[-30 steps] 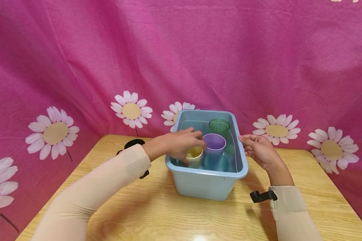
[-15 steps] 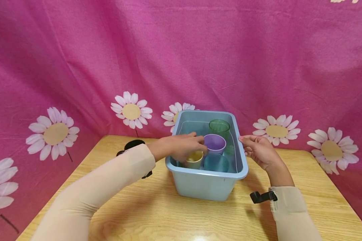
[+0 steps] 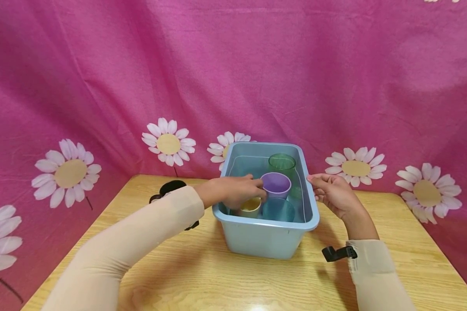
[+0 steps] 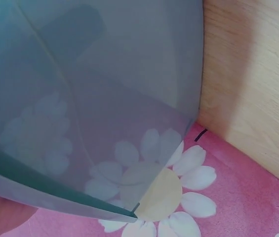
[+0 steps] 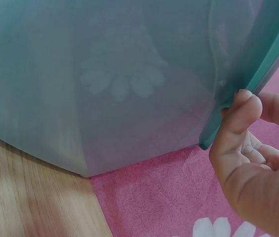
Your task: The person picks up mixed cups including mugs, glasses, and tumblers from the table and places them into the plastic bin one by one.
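Note:
A light blue tub (image 3: 266, 224) stands on the table with several cups inside. My left hand (image 3: 237, 191) reaches over its left side and holds a yellow cup (image 3: 251, 211) from above; the hand covers part of that cup, and its thumb is hidden. Close by are a purple cup (image 3: 276, 183) and a clear blue cup (image 3: 279, 211), with a clear green cup (image 3: 282, 162) behind them. My right hand (image 3: 332, 194) pinches the tub's right rim. In the right wrist view, the thumb (image 5: 243, 111) presses that rim. The left wrist view mostly shows the tub's translucent wall (image 4: 129, 64).
Underneath is a wooden table (image 3: 202, 276). A pink cloth (image 3: 233, 77) with white flowers hangs behind and along both sides. Black camera mounts (image 3: 338, 254) sit on both sleeved wrists. A thin pale line runs round the tub's inner walls.
My left hand has moved slightly lower and to the right, and the yellow cup has sunk a little in the tub. The right hand keeps its place on the rim.

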Tool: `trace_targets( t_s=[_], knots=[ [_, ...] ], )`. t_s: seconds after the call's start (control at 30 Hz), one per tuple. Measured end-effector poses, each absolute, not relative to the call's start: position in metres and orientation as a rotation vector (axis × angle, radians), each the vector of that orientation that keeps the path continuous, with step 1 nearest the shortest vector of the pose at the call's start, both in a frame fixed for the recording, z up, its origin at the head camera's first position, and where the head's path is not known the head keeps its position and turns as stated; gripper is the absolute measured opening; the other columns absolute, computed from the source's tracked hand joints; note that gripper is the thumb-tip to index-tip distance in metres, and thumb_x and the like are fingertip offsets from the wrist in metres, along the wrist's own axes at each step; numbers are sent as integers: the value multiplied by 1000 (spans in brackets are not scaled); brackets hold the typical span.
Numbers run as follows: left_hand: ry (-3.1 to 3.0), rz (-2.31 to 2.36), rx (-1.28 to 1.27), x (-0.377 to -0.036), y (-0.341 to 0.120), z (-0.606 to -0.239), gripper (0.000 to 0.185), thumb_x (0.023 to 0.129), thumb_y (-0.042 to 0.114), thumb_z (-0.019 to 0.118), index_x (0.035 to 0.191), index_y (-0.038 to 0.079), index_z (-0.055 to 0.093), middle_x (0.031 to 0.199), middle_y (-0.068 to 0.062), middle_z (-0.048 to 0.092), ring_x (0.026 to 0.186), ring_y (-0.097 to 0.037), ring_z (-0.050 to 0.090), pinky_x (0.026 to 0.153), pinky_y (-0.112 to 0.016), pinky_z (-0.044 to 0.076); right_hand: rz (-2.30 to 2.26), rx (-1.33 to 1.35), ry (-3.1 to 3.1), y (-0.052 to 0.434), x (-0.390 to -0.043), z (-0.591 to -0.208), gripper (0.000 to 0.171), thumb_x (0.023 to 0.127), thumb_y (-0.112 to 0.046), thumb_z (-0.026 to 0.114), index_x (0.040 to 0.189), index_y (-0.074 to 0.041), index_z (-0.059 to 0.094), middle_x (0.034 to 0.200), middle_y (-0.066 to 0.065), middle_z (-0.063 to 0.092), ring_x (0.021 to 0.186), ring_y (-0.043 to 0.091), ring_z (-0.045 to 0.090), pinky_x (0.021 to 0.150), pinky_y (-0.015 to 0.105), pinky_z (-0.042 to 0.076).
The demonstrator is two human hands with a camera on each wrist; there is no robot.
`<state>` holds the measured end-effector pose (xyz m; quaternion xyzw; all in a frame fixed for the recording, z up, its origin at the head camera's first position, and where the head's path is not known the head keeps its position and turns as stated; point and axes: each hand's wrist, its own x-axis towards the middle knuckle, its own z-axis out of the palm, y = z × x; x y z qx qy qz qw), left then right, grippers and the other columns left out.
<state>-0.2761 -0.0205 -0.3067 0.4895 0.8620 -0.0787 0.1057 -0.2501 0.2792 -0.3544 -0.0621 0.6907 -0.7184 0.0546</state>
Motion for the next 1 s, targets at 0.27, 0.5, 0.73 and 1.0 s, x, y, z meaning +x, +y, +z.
trace_targets(
  t_s=[0.27, 0.5, 0.73, 1.0],
  knots=[
    [2519, -206, 1367, -277, -17, -311, 55, 85, 8, 83, 130, 30, 61, 134, -1, 50, 119, -18, 44, 87, -32, 54, -2202, -193, 2074, 279, -251, -355, 14, 101, -20, 66, 99, -9, 74, 82, 0, 71, 69, 11, 63, 62, 22, 54],
    [2515, -6, 1101, -276, -15, -317, 33, 100, 22, 61, 131, 30, 54, 131, -2, 48, 116, -20, 46, 83, -34, 53, -2204, -195, 2069, 278, -253, -357, 14, 101, -20, 66, 101, -7, 73, 82, 0, 71, 68, 11, 63, 63, 22, 54],
    [2538, 308, 772, -274, -12, -323, 49, 100, 58, 39, 137, 27, 49, 130, -7, 47, 117, -22, 49, 95, -43, 50, -2213, -216, 2063, 278, -255, -359, 12, 102, -17, 64, 99, -10, 72, 81, 0, 71, 67, 9, 64, 62, 22, 54],
    [2533, -81, 1137, -274, -13, -322, 22, 105, 25, 49, 126, 30, 51, 131, -4, 46, 116, -21, 45, 87, -40, 52, -2206, -222, 2072, 279, -253, -359, 12, 102, -17, 64, 100, -9, 72, 81, 0, 71, 68, 10, 65, 62, 22, 54]
  ],
)
